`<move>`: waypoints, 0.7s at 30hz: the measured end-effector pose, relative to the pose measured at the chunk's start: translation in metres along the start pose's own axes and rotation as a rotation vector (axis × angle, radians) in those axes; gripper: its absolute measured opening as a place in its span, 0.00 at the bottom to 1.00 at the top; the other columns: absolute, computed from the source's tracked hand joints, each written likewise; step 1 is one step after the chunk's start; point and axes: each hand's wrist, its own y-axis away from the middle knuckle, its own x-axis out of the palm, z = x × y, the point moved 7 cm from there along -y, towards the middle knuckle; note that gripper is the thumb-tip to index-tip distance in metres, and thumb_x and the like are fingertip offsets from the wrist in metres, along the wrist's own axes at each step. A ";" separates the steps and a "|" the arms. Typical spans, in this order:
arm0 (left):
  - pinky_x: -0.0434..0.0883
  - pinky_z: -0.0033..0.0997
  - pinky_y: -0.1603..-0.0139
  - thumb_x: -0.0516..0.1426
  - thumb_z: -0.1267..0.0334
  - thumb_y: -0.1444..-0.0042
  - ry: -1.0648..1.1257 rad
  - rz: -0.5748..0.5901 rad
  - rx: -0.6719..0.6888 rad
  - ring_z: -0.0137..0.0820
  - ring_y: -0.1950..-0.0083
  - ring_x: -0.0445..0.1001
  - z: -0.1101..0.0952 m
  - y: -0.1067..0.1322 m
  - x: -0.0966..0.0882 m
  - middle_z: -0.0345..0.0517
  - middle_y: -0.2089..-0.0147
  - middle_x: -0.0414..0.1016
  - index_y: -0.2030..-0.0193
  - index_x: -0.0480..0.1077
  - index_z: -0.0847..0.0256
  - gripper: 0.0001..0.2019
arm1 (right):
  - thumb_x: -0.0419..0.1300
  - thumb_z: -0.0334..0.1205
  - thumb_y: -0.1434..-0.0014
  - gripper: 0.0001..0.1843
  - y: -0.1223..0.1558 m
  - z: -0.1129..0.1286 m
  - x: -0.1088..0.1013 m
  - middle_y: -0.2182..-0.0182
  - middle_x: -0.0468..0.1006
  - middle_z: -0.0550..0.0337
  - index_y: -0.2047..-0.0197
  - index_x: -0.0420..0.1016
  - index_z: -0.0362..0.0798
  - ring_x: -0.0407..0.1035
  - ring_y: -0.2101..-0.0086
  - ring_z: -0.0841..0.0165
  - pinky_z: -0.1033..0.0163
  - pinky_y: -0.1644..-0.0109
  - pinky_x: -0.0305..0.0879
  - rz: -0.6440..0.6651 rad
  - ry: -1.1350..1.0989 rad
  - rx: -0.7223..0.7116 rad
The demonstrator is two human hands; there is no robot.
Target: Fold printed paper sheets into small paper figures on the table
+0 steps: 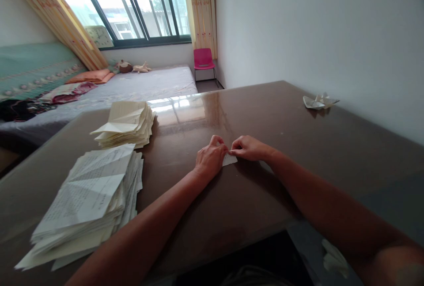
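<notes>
A small piece of folded white paper [229, 160] lies at the middle of the brown table, mostly covered by my fingers. My left hand [212, 155] is closed on its left side, fingers bent over the paper. From the right, my right hand [248, 148] pinches the paper's upper edge between thumb and forefinger. The fingertips of both hands nearly meet above it. How the paper is folded under the fingers cannot be made out.
Two stacks stand on the glossy table [185, 144] at left: creased written sheets [89, 184] in front, yellowish sheets [127, 120] behind. A folded paper boat [319, 101] sits far right near the wall. Beyond are a bed [159, 80] and a pink chair [203, 59].
</notes>
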 end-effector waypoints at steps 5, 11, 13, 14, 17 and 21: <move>0.64 0.28 0.66 0.44 0.54 0.36 0.021 0.003 0.011 0.26 0.69 0.70 -0.002 0.001 0.001 0.38 0.46 0.64 0.59 0.71 0.50 0.15 | 0.58 0.44 0.46 0.14 0.001 0.001 -0.002 0.79 0.70 0.63 0.67 0.79 0.42 0.60 0.75 0.74 0.69 0.72 0.52 0.062 -0.016 -0.055; 0.66 0.28 0.64 0.44 0.55 0.35 0.043 0.027 0.016 0.26 0.67 0.71 -0.006 0.001 0.005 0.39 0.46 0.64 0.59 0.72 0.50 0.15 | 0.56 0.42 0.46 0.13 0.001 0.000 0.001 0.78 0.72 0.62 0.67 0.79 0.44 0.62 0.74 0.72 0.68 0.71 0.53 0.124 0.067 -0.058; 0.67 0.28 0.62 0.44 0.56 0.35 0.056 0.028 0.019 0.26 0.66 0.72 -0.006 0.001 0.005 0.39 0.45 0.63 0.55 0.71 0.49 0.15 | 0.56 0.42 0.47 0.12 0.000 -0.002 0.002 0.78 0.73 0.61 0.69 0.79 0.45 0.63 0.74 0.71 0.68 0.71 0.52 0.135 0.099 -0.009; 0.68 0.29 0.60 0.45 0.56 0.35 0.060 0.013 0.018 0.26 0.64 0.72 -0.006 0.002 0.003 0.40 0.44 0.63 0.51 0.70 0.48 0.14 | 0.56 0.41 0.48 0.12 0.000 -0.003 0.002 0.77 0.73 0.61 0.70 0.79 0.45 0.63 0.75 0.71 0.67 0.72 0.52 0.138 0.113 0.020; 0.70 0.30 0.58 0.46 0.59 0.35 0.031 -0.025 0.055 0.29 0.59 0.72 -0.008 0.009 -0.007 0.45 0.43 0.62 0.45 0.66 0.51 0.16 | 0.56 0.40 0.49 0.11 -0.001 -0.005 0.002 0.76 0.75 0.59 0.71 0.79 0.46 0.64 0.75 0.70 0.67 0.72 0.52 0.145 0.155 0.066; 0.70 0.34 0.53 0.45 0.62 0.35 -0.069 0.096 0.216 0.36 0.51 0.69 -0.019 0.034 -0.011 0.48 0.53 0.71 0.57 0.72 0.56 0.14 | 0.56 0.38 0.48 0.10 0.000 -0.001 0.003 0.75 0.77 0.57 0.72 0.80 0.48 0.66 0.74 0.69 0.66 0.72 0.52 0.146 0.226 0.056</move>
